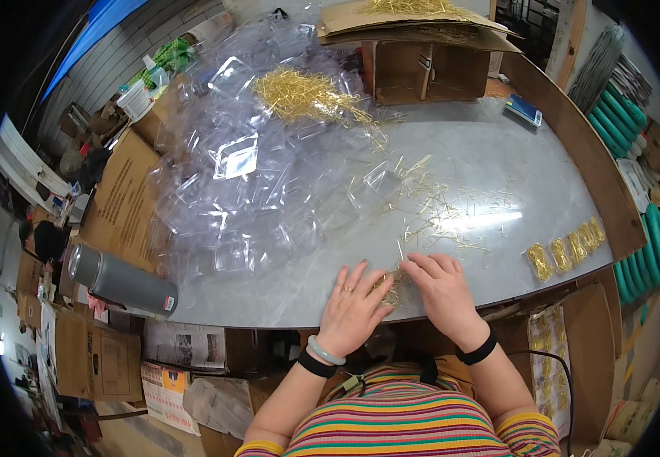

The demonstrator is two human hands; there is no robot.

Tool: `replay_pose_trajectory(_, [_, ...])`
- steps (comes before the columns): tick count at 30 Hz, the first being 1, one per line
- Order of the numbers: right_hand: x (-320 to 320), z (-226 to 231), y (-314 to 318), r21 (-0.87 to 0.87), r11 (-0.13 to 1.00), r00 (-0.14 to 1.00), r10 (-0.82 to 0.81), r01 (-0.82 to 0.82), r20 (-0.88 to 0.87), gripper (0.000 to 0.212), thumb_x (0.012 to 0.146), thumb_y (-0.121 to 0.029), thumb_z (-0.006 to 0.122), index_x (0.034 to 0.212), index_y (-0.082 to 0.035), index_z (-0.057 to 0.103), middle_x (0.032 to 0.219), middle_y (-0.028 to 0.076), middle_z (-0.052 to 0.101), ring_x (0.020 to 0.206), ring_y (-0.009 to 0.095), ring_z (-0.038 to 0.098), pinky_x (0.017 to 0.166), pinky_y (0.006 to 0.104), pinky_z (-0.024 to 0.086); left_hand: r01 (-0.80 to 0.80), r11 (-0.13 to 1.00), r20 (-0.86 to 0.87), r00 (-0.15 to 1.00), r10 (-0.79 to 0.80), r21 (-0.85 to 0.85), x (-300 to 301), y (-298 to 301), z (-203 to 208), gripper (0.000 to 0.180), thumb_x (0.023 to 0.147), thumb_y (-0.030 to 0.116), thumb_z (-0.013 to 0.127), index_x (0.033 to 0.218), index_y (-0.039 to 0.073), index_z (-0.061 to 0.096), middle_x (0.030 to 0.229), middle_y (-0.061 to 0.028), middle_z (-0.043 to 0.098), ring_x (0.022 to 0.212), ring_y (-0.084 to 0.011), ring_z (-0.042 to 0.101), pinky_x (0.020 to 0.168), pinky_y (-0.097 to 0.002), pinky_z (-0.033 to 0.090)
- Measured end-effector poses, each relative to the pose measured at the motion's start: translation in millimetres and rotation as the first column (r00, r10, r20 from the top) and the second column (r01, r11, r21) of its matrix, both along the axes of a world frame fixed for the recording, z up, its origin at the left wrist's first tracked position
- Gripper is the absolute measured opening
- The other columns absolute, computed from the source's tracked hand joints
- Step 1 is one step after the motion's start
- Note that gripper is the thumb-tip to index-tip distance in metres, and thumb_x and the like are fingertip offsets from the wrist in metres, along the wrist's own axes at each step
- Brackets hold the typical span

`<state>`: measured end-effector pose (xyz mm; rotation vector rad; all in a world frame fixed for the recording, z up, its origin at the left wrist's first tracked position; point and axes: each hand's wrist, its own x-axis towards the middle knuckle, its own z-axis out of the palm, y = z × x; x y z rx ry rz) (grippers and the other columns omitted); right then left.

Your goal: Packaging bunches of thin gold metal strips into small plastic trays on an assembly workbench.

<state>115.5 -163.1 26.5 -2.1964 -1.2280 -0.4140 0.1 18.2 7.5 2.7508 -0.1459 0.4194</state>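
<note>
My left hand [355,306] lies on the grey table near its front edge, fingers spread. Between its thumb and my right hand sits a small bunch of gold wire hooks [392,292], partly hidden by the fingers. My right hand [444,292] is beside it with bent fingers; a single gold hook [401,249] shows at its fingertips, seemingly pinched there. Just beyond both hands, loose gold hooks [440,215] are scattered over the tabletop.
A large heap of clear plastic packs [235,198] covers the table's left, with a gold hook pile [299,93] on it. Several bundled hook packs [560,255] line the right edge. A grey flask [128,282], cardboard box [402,72] and blue small box [523,111] stand around.
</note>
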Motion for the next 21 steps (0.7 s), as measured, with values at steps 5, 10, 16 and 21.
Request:
replay_pose_trajectory(5, [-9.8,-6.9,8.5,-0.015,0.954,0.946,-0.300,0.301,-0.124,0.024,0.088,-0.011,0.067,0.112,-0.006,0.064,0.101,0.009,0.062,0.097,0.032,0.057,0.086,0.0429,0.044,0.067,0.998,0.051,0.996,-0.067,0.000,-1.4,2.1,1.5,0.049,0.091,0.028,0.070,0.137,0.015,0.059,0.140,-0.0028,0.056,0.138,-0.0375,0.042,0.116,-0.0576,0.029])
replay_pose_trajectory(10, [-6.0,-7.5,22.6,0.009,0.976,0.973,-0.214,0.216,-0.087,0.020,0.085,-0.008,0.066,0.105,-0.007,0.067,0.098,0.008,0.062,0.093,0.031,0.057,0.084,0.0425,0.045,0.103,0.995,0.044,0.994,-0.103,-0.004,-2.8,5.2,1.8,0.053,0.090,0.025,0.070,0.139,0.012,0.056,0.141,-0.0063,0.054,0.138,-0.0390,0.041,0.116,-0.0574,0.030])
replay_pose_trajectory(16, [-1.9,-12.5,20.6,0.099,0.975,0.948,0.216,-0.197,-0.234,0.030,0.076,0.000,0.061,0.104,-0.007,0.070,0.103,0.008,0.066,0.102,0.031,0.059,0.088,0.0395,0.049,0.025,0.996,0.058,0.998,-0.020,-0.083,-2.7,2.8,2.6,0.065,0.089,0.025,0.071,0.143,0.001,0.047,0.141,-0.0160,0.047,0.139,-0.0408,0.038,0.118,-0.0551,0.028])
replay_pose_trajectory(21, [12.5,6.0,14.8,-0.088,0.984,0.982,0.141,-0.152,-0.123,0.038,0.081,-0.001,0.060,0.119,-0.006,0.064,0.122,0.010,0.064,0.112,0.032,0.058,0.095,0.0431,0.045,0.020,1.000,0.033,0.999,-0.020,-0.003,-0.8,0.5,0.8,0.061,0.089,0.024,0.071,0.142,0.002,0.048,0.140,-0.0147,0.048,0.139,-0.0401,0.038,0.118,-0.0543,0.029])
